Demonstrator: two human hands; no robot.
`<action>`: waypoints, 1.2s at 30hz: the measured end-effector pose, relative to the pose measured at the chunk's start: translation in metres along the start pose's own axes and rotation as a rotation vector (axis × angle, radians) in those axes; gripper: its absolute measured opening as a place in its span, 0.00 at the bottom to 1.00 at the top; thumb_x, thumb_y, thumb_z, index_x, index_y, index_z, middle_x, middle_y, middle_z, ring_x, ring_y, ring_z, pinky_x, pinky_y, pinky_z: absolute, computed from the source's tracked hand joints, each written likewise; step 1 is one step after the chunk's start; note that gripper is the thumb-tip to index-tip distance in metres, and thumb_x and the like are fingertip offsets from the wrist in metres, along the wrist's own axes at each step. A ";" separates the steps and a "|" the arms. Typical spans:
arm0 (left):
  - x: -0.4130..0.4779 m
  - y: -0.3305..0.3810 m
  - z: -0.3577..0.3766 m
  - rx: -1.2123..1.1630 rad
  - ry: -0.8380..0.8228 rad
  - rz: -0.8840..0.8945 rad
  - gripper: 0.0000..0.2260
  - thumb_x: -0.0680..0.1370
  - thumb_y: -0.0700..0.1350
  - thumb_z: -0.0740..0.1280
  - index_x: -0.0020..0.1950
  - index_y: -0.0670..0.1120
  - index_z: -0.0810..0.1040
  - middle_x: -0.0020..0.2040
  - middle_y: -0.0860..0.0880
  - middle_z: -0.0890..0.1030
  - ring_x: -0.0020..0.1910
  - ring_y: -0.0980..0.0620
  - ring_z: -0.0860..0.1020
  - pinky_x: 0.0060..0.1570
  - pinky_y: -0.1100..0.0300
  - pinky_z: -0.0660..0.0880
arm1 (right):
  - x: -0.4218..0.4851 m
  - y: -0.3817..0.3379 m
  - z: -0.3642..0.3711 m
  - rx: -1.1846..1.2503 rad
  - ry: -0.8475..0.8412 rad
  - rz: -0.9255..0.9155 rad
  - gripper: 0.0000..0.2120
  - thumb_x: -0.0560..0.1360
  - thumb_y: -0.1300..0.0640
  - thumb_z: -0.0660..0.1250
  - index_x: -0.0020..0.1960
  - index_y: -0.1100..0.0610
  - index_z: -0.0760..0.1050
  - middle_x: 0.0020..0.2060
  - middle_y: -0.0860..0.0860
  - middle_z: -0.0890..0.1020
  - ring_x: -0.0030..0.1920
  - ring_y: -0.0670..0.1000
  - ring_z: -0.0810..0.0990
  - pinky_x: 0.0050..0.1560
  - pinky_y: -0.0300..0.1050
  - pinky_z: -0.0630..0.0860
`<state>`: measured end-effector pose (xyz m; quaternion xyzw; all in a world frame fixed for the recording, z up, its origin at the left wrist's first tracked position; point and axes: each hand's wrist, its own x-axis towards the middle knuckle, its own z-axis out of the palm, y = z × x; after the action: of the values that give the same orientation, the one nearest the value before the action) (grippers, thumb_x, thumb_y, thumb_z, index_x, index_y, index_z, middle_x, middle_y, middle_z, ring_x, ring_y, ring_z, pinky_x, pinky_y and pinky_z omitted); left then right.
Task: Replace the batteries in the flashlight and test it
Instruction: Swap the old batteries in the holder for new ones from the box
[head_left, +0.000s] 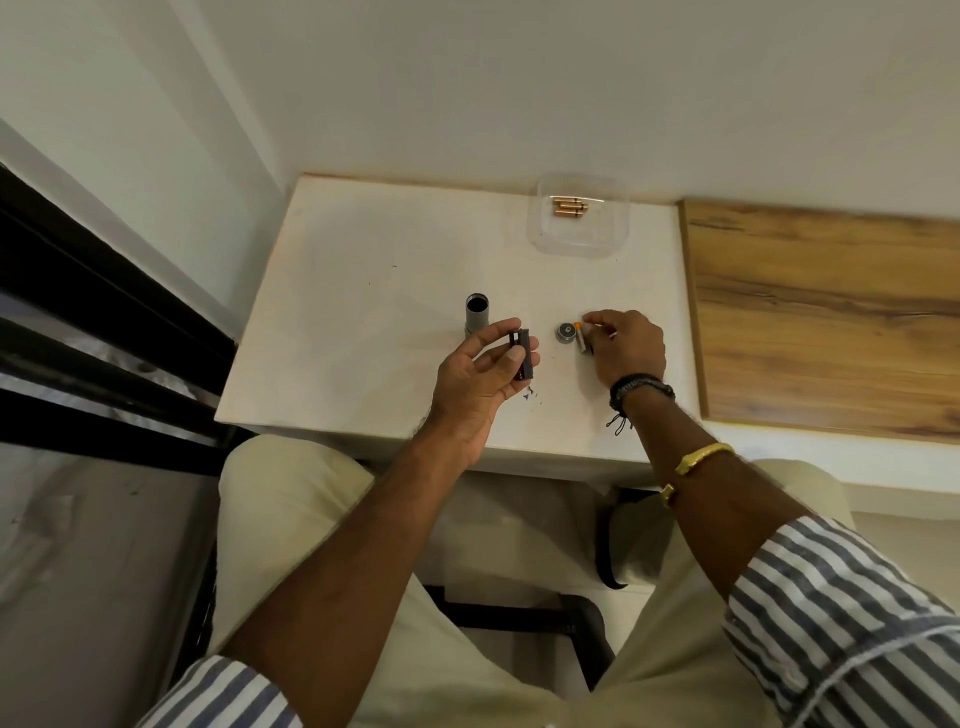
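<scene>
Nearest us, blue-and-white striped shirt sleeves (852, 618) rolled up on both forearms, beige trousers (291, 519) below — we are seated at a small white bench (363, 291) set against a white wall.

Left hand (480, 384) raised just over the bench, palm turned up. Its fingers (496, 332) and thumb pinch a small black rectangular battery holder (678, 349) held roughly upright; we cannot tell whether any cells sit in it.

Right hand (626, 345) low at the bench surface, knuckles up. Its fingers (597, 318) are pressed together around a slim battery with an orange tip (582, 338), which lies just beside a round dark-grey flashlight end cap (565, 332) resting flat on the bench. Whether the battery touches the cap we cannot tell. A black cord bracelet (640, 389) on the right wrist, a gold bangle (701, 457) further up the arm.

Grey cylindrical flashlight body (477, 314) stands on the bench just beyond the left hand, its open dark end facing up — cap off.

At the far edge of the bench, a clear plastic tray (579, 234) holds a few copper-coloured batteries (569, 206) lying side by side, well apart from both hands.

A few small dark scraps (530, 395) on the bench near the left hand. Right of the bench, a wood-grain panel (826, 317).
</scene>
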<state>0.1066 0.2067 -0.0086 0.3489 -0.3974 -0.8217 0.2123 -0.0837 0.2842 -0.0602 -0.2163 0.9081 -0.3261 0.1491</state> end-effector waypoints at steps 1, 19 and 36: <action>0.000 0.000 0.000 -0.005 -0.003 -0.005 0.13 0.81 0.35 0.65 0.65 0.43 0.77 0.57 0.42 0.84 0.58 0.45 0.83 0.54 0.56 0.81 | -0.003 -0.003 -0.003 0.024 0.019 0.008 0.11 0.79 0.51 0.69 0.60 0.50 0.84 0.53 0.52 0.85 0.53 0.55 0.83 0.51 0.45 0.77; -0.011 0.007 -0.004 0.032 -0.109 0.000 0.15 0.83 0.35 0.62 0.69 0.39 0.74 0.63 0.37 0.81 0.63 0.41 0.81 0.65 0.44 0.76 | -0.096 -0.052 -0.029 0.334 -0.080 -0.368 0.09 0.73 0.53 0.78 0.52 0.47 0.83 0.44 0.40 0.84 0.46 0.47 0.83 0.47 0.46 0.82; -0.009 0.006 -0.006 0.244 -0.033 0.072 0.15 0.80 0.35 0.67 0.67 0.40 0.78 0.58 0.45 0.84 0.56 0.46 0.84 0.54 0.47 0.82 | -0.097 -0.056 -0.035 0.185 -0.099 -0.488 0.04 0.78 0.57 0.69 0.53 0.52 0.80 0.37 0.48 0.83 0.36 0.47 0.83 0.42 0.47 0.84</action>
<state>0.1179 0.2057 -0.0026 0.3443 -0.5103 -0.7646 0.1912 0.0021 0.3107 0.0150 -0.4301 0.7870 -0.4229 0.1293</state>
